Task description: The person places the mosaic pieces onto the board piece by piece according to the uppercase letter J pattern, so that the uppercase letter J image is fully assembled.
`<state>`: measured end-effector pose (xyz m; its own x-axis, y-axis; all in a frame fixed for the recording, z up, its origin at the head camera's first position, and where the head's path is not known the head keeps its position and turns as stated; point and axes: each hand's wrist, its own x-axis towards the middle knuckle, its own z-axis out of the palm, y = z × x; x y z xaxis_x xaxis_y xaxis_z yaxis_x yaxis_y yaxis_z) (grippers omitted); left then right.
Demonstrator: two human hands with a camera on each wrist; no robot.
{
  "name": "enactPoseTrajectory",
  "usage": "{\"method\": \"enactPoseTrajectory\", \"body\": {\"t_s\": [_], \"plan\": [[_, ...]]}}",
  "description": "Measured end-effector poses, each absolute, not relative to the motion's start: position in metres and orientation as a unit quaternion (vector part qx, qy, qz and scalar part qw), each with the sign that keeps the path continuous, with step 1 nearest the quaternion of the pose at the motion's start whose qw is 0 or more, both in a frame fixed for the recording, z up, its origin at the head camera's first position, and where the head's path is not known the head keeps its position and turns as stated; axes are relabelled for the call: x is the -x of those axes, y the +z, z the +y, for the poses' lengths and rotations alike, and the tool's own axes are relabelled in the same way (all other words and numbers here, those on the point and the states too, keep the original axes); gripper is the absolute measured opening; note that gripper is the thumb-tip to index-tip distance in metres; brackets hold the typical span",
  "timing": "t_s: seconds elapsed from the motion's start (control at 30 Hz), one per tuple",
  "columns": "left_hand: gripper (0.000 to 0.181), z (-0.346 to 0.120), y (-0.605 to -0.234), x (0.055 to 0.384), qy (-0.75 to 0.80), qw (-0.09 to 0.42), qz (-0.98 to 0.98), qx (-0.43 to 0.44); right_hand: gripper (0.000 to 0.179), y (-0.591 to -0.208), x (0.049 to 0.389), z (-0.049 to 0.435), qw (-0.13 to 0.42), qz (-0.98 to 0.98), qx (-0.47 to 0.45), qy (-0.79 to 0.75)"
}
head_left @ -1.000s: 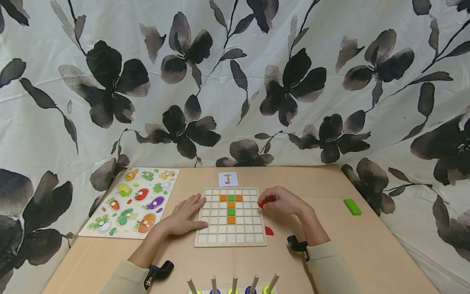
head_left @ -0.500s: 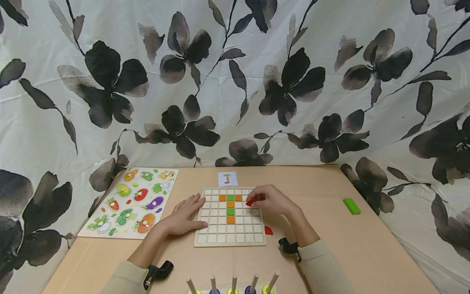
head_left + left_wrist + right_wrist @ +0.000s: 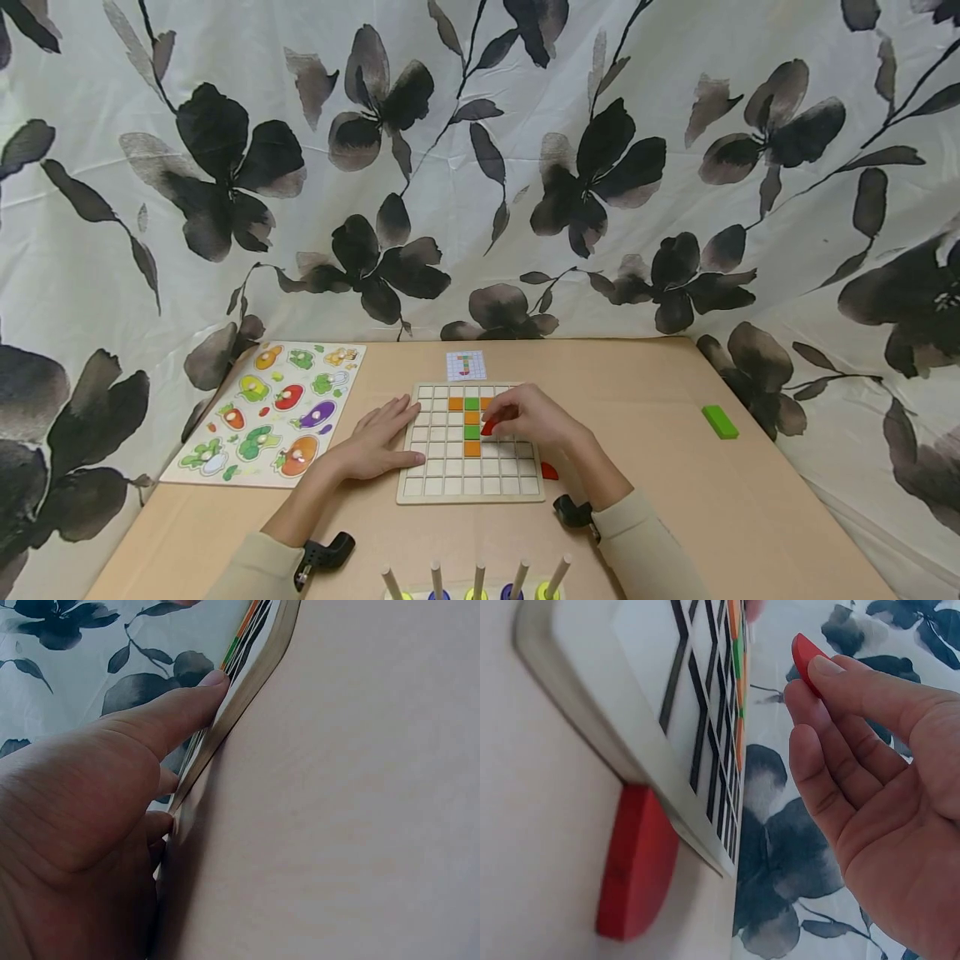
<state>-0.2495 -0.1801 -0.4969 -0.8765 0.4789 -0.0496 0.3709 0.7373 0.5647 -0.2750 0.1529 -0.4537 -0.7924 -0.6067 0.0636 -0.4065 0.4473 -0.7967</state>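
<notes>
A wooden grid board [image 3: 435, 490] lies in the middle of the table, with orange and green square tiles [image 3: 472, 432] set in a T-like pattern. My left hand [image 3: 375, 444] rests on the board's left edge, its thumb [image 3: 191, 705] lying on the rim in the left wrist view. Over the board, just right of the tile column, my right hand [image 3: 538, 419] pinches a small red piece with a curved side [image 3: 805, 658] between thumb and fingers. A second red piece [image 3: 634, 862] lies on the table against the board's right edge.
A small pattern card [image 3: 467, 365] lies behind the board. To the left is a vegetable picture board [image 3: 258, 408]; at far right lies a green block [image 3: 721, 422]. A peg stand [image 3: 480, 583] with yellow and blue rings is at the near edge.
My right hand has moved left from the board's right edge to beside the tile column, carrying the red piece. My left hand stays where it was.
</notes>
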Motion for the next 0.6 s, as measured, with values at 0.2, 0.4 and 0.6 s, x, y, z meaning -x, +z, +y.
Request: {"method": "enactPoseTrajectory", "body": {"t_s": [0.2, 0.4, 0.6], "plan": [[0.095, -0.179, -0.497, 0.249, 0.281, 0.096, 0.927, -0.23, 0.015, -0.461, 0.274, 0.144, 0.146, 0.827, 0.285, -0.462], [0.094, -0.179, -0.496, 0.249, 0.28, 0.094, 0.927, -0.23, 0.016, -0.462, 0.27, 0.138, 0.136, 0.845, 0.288, -0.429], [0.094, -0.179, -0.496, 0.249, 0.28, 0.096, 0.927, -0.231, 0.017, -0.463, 0.268, 0.133, 0.124, 0.852, 0.323, -0.392]]}}
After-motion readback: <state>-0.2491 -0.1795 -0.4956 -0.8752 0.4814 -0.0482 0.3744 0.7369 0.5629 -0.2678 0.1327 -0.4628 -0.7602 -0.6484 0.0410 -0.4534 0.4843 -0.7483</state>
